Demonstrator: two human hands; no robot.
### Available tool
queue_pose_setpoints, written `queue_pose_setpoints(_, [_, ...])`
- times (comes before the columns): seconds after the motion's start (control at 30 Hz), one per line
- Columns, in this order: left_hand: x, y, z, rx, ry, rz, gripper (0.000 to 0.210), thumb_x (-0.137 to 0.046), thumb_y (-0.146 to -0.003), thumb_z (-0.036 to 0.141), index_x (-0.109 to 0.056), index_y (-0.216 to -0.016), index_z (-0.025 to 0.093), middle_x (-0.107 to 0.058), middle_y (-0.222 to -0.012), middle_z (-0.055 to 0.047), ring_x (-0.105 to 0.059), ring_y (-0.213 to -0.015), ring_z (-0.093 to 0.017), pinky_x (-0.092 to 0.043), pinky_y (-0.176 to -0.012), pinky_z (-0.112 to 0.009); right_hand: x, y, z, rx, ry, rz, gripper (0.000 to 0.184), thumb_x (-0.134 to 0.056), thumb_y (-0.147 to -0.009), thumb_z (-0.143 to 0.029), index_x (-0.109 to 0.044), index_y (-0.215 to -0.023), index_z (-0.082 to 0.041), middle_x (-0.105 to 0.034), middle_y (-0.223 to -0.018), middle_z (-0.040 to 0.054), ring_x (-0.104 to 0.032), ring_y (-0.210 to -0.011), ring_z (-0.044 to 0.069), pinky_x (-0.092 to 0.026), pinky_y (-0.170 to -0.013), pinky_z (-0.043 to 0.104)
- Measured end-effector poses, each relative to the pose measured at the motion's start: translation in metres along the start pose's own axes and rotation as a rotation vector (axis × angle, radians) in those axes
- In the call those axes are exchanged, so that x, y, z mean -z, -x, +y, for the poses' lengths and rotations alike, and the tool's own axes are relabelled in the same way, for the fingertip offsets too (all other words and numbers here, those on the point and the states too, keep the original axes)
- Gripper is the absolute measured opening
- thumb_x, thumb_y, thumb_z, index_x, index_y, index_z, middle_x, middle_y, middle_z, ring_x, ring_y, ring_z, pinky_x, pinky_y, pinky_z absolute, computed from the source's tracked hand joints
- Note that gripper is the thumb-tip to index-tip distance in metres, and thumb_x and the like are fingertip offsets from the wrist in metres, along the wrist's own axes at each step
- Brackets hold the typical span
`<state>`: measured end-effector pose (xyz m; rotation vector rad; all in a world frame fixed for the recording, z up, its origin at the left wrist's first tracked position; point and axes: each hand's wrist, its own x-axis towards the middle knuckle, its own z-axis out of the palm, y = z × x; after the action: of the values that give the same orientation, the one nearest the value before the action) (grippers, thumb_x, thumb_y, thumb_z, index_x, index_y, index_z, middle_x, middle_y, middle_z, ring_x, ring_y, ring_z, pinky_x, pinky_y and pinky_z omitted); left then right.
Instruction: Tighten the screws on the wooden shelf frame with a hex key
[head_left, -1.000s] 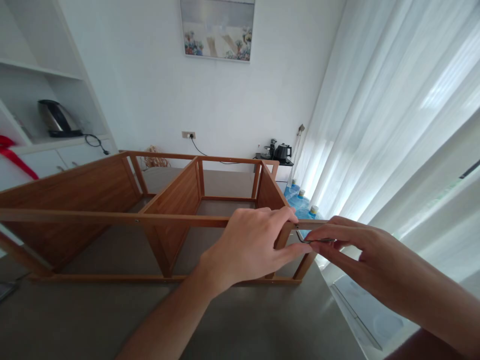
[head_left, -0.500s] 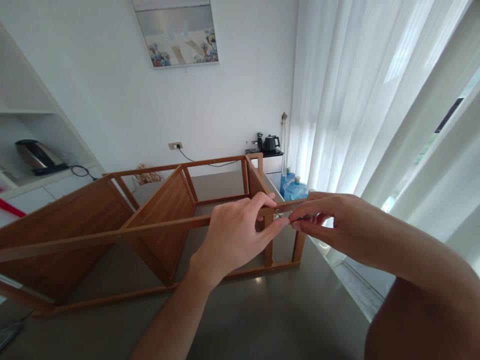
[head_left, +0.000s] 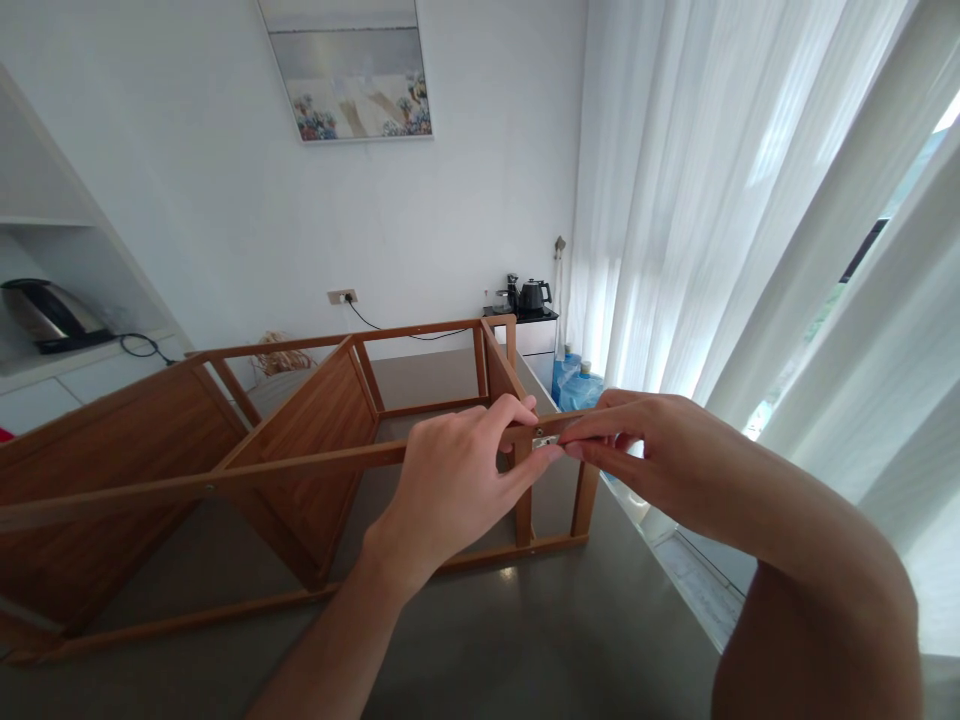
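Observation:
A brown wooden shelf frame lies on its side on the grey table. My left hand is closed over its upper rail near the right end, index finger bent on top. The left thumb reaches out to the fingertips of my right hand. Those fingers are pinched beside the rail; the thin dark metal piece seen in them earlier is now mostly hidden. A small pale shiny bit shows between the two hands, its kind unclear. Just above it, a screw sits in the rail.
Behind the frame, a black kettle stands on a low cabinet. Blue water jugs are on the floor by the white curtain. A steel kettle is on the left shelf. A cord hangs from the wall socket.
The view has shifted slightly, so most things sit a little further left. Both hands stay at the same rail end. The thin piece is less visible, and a pale shiny bit shows more.

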<state>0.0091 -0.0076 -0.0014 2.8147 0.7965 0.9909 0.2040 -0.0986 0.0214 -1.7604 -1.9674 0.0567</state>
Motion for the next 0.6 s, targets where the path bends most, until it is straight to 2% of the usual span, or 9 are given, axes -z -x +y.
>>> queue_pose_setpoints(0.2, [0.0007, -0.0003, -0.0001, 0.012, 0.000, -0.002, 0.034, -0.052, -0.091, 0.058, -0.059, -0.104, 0.026, -0.073, -0.114, 0.003, -0.071, -0.080, -0.015, -0.055, -0.074, -0.030, 0.0008, 0.0004, -0.0015, 0.029, 0.053, 0.021, 0.026, -0.050, -0.095, -0.036, -0.076, -0.090, -0.034, -0.067, -0.076, -0.0019, -0.058, -0.061, 0.012, -0.042, -0.053, 0.025])
queue_pose_setpoints(0.33, [0.0007, 0.0002, -0.0011, 0.007, 0.025, -0.008, 0.035, -0.055, -0.090, 0.058, -0.059, -0.103, 0.025, -0.071, -0.119, 0.003, -0.071, -0.083, -0.014, -0.054, -0.078, -0.030, -0.0007, 0.0017, -0.0009, 0.040, 0.062, 0.025, 0.024, -0.053, -0.094, -0.034, -0.074, -0.103, -0.039, -0.066, -0.076, -0.0026, -0.058, -0.063, 0.012, -0.042, -0.056, 0.025])
queue_pose_setpoints(0.43, [0.0006, 0.0005, -0.0017, 0.018, 0.025, -0.022, 0.035, -0.056, -0.089, 0.058, -0.059, -0.105, 0.026, -0.071, -0.118, 0.004, -0.071, -0.084, -0.015, -0.054, -0.078, -0.031, -0.0013, 0.0016, -0.0017, 0.034, 0.056, 0.013, 0.025, -0.052, -0.094, -0.034, -0.073, -0.107, -0.041, -0.065, -0.077, -0.0028, -0.056, -0.061, 0.012, -0.041, -0.054, 0.025])
queue_pose_setpoints(0.6, [0.0007, 0.0005, -0.0018, 0.003, 0.038, -0.019, 0.036, -0.056, -0.089, 0.059, -0.059, -0.106, 0.028, -0.069, -0.123, 0.006, -0.072, -0.084, -0.015, -0.054, -0.078, -0.030, 0.0008, 0.0003, -0.0062, 0.064, 0.032, 0.030, 0.023, -0.053, -0.094, -0.033, -0.076, -0.099, -0.032, -0.065, -0.077, -0.0002, -0.055, -0.058, 0.011, -0.040, -0.051, 0.024])
